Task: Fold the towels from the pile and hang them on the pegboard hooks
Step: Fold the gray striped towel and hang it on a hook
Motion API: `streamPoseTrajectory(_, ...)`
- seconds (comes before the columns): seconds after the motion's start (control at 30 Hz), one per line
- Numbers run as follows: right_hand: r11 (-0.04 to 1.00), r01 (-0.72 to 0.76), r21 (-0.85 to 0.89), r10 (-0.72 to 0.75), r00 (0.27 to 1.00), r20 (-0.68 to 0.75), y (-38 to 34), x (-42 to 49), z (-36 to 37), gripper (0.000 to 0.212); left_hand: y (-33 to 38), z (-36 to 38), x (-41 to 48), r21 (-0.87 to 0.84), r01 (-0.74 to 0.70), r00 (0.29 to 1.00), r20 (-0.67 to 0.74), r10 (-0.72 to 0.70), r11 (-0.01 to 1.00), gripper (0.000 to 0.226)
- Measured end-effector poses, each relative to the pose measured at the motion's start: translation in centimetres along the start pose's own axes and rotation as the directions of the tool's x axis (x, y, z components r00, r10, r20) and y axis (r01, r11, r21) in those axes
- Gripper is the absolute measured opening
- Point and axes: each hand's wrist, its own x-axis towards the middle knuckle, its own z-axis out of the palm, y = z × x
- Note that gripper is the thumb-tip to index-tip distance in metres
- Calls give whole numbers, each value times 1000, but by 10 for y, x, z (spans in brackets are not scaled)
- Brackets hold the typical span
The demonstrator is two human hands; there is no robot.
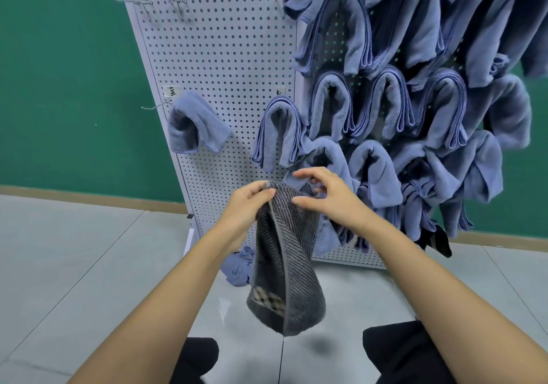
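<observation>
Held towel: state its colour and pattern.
Dark grey towel with diagonal stripes and a beige checked patch; head view.

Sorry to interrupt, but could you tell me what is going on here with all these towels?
A person is holding a dark grey striped towel up by its top edge, left hand and right hand both pinching it, in front of a white pegboard. The right side of the board is already crowded with folded blue towels draped over hooks; a few hooks on the left are bare. One crumpled blue towel lies on the floor by the base.
</observation>
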Motion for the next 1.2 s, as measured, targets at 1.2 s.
streamPoseTrajectory(1.2, 995, -101, 12, 102, 978, -183, -127, 53, -55, 32, -99, -39, -57, -574, 637, 662, 66, -747, 514, 39)
